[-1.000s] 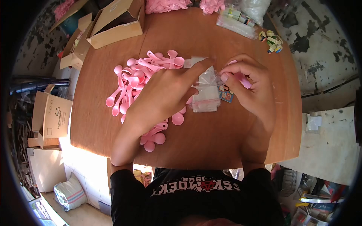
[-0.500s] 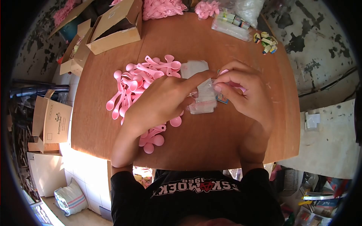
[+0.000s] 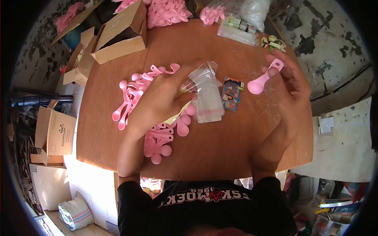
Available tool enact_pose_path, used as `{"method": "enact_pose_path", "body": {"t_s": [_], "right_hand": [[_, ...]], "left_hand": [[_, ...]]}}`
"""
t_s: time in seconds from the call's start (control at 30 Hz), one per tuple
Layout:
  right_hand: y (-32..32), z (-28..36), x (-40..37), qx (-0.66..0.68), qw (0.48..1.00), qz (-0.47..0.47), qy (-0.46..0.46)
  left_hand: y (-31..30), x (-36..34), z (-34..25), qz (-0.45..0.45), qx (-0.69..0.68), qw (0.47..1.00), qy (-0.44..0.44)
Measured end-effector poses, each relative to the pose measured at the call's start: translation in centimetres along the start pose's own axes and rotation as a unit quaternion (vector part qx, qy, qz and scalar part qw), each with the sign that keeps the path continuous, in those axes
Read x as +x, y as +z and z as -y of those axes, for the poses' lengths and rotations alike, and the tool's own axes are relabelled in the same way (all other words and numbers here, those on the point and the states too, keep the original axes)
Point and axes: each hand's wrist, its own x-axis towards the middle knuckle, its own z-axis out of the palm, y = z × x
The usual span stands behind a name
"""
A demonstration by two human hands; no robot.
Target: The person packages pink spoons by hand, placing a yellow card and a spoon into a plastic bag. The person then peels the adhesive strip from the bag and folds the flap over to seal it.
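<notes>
Fingers (image 3: 271,72) of the right hand (image 3: 290,84) pinch the handle of a small pink plastic spoon (image 3: 260,83), held up near the desk's right edge with its bowl toward the middle. The left hand (image 3: 157,102) has its fingers closed on a crumpled clear plastic bag (image 3: 204,75) near the desk's centre, just above a flat stack of clear bags (image 3: 209,106). Between the hands a small colourful printed card (image 3: 231,93) lies flat on the brown wooden desk (image 3: 212,149). Spoon and card are both outside the held bag, which looks empty. A heap of loose pink spoons (image 3: 132,92) spreads toward the left edge, unbagged, and an open cardboard box (image 3: 118,35) sits at the far left corner.
</notes>
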Motion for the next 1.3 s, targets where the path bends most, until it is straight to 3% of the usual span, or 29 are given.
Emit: {"method": "enact_pose_path", "body": {"t_s": [0.13, 0.2, 0.33, 0.4, 0.53, 0.63, 0.7, 0.83, 0.93, 1.0, 1.1, 1.23, 1.3], "right_hand": [[0.3, 0.6, -0.3, 0.059, 0.997, 0.024, -0.034], [-0.2, 0.7, -0.3, -0.071, 0.987, 0.137, 0.048], [2.1, -1.3, -0.7, -0.068, 0.977, 0.193, 0.057], [3.5, -2.1, -1.0, -0.052, 0.986, 0.152, -0.036], [3.5, -1.9, -1.1, -0.105, 0.976, 0.18, -0.061], [2.2, -2.3, -0.4, -0.096, 0.975, 0.201, -0.017], [1.5, -2.5, 0.0, -0.103, 0.964, 0.235, -0.072], [1.5, -2.7, -0.1, -0.082, 0.968, 0.229, -0.063], [1.6, -2.6, -0.2, -0.06, 0.981, 0.16, -0.094], [0.5, -1.8, -0.1, -0.053, 0.99, 0.134, -0.011], [-0.3, 0.3, -0.1, -0.084, 0.99, 0.113, 0.016], [-0.1, -0.4, -0.3, -0.021, 0.996, 0.075, -0.04], [0.3, -0.5, -0.3, 0.093, 0.993, 0.036, -0.069]], "left_hand": [[0.2, 0.0, -0.3, 0.014, 0.0, 0.999, -0.05], [0.5, 0.0, -0.5, -0.009, 0.003, 1.0, -0.021], [0.9, -0.2, -0.9, -0.028, -0.033, 0.999, -0.006], [0.9, -0.3, -1.3, -0.016, -0.005, 1.0, -0.014], [0.7, -0.3, -1.9, 0.023, -0.029, 0.996, -0.082], [0.3, -0.4, -1.1, 0.047, 0.031, 0.998, -0.014], [-0.2, -0.4, -1.1, 0.099, -0.033, 0.994, 0.012], [-0.4, -0.1, -0.9, 0.126, -0.066, 0.99, 0.004], [-0.4, -0.1, -0.7, 0.106, -0.087, 0.99, -0.01], [-0.5, 0.0, -0.6, 0.078, -0.068, 0.995, 0.009], [-0.1, 0.0, -0.1, 0.04, -0.108, 0.993, -0.005], [0.1, 0.2, 0.0, 0.0, -0.068, 0.997, 0.029], [0.0, 0.2, -0.1, 0.045, -0.108, 0.993, -0.029]]}}
